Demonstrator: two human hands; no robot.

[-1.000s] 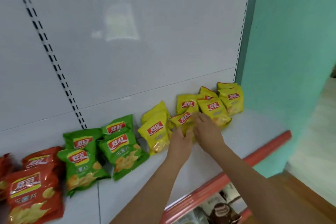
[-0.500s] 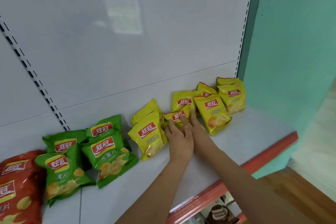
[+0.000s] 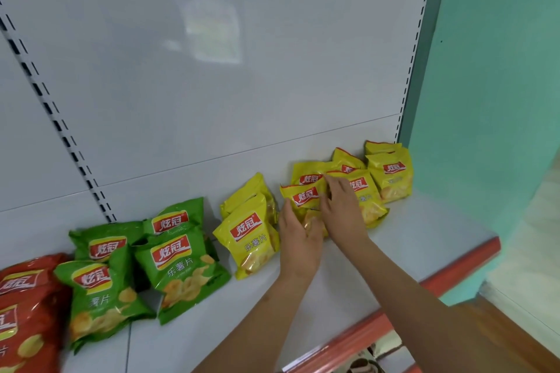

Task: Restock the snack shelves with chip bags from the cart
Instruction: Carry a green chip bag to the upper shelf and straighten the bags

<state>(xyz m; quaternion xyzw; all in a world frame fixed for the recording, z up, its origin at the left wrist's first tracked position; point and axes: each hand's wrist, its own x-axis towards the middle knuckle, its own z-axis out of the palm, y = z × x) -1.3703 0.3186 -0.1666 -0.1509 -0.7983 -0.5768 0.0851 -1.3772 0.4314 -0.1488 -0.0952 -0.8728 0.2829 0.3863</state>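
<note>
Head view: a yellow chip bag (image 3: 304,197) is stood up on the shelf (image 3: 424,239), gripped low by the left hand (image 3: 298,236), fingers curled on it. The right hand (image 3: 341,206) is laid against its side, fingers fairly straight. Compared with a second ago, the bag has been set more upright among the yellow bags (image 3: 389,174); placement is judged nearly done. The cart is not seen.

A single head-worn wide-angle view looks forward and down, close onto the shelf (image 3: 394,251).
</note>
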